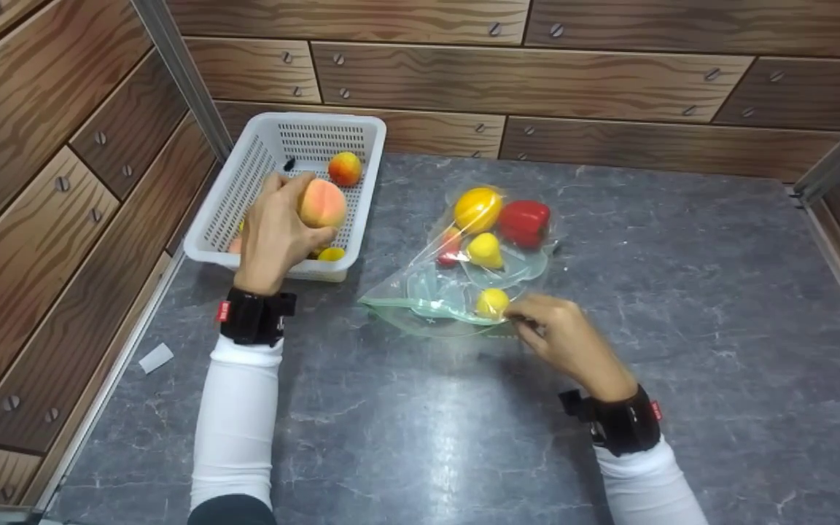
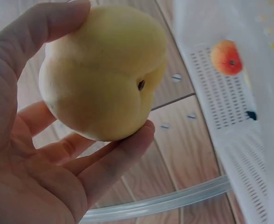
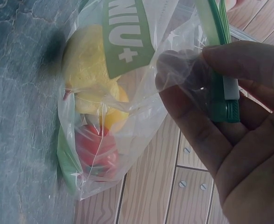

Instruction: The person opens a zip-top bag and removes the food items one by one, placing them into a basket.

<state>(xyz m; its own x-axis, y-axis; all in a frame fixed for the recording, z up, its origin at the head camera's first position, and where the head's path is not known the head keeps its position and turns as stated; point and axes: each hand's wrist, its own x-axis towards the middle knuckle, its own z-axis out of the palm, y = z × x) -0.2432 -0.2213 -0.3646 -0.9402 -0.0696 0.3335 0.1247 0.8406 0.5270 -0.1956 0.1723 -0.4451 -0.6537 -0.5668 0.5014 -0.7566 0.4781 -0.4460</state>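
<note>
My left hand [image 1: 274, 230] grips a peach [image 1: 323, 204] above the near part of a white basket [image 1: 199, 248]. In the left wrist view the peach [image 2: 104, 70] sits between thumb and fingers, its stem hollow showing. At the mouth of a clear zip bag [image 1: 427, 288], my right hand [image 1: 566, 335] pinches the green zipper edge, also seen in the right wrist view as a zipper [image 3: 218, 70]. Inside the bag lie a red bell pepper [image 1: 524, 223], a yellow-orange fruit [image 1: 477, 210], a yellow pear [image 1: 485, 251], a reddish fruit [image 1: 449, 246] and a yellow round fruit [image 1: 493, 302].
Within the basket are a red-yellow fruit [image 1: 345, 168], a small dark piece [image 1: 289, 165] and a yellow fruit [image 1: 332, 254], partly hidden. A pale scrap [image 1: 156, 358] lies on the grey table [image 1: 391, 437]. Wood-patterned walls [image 1: 420, 73] enclose the back and sides.
</note>
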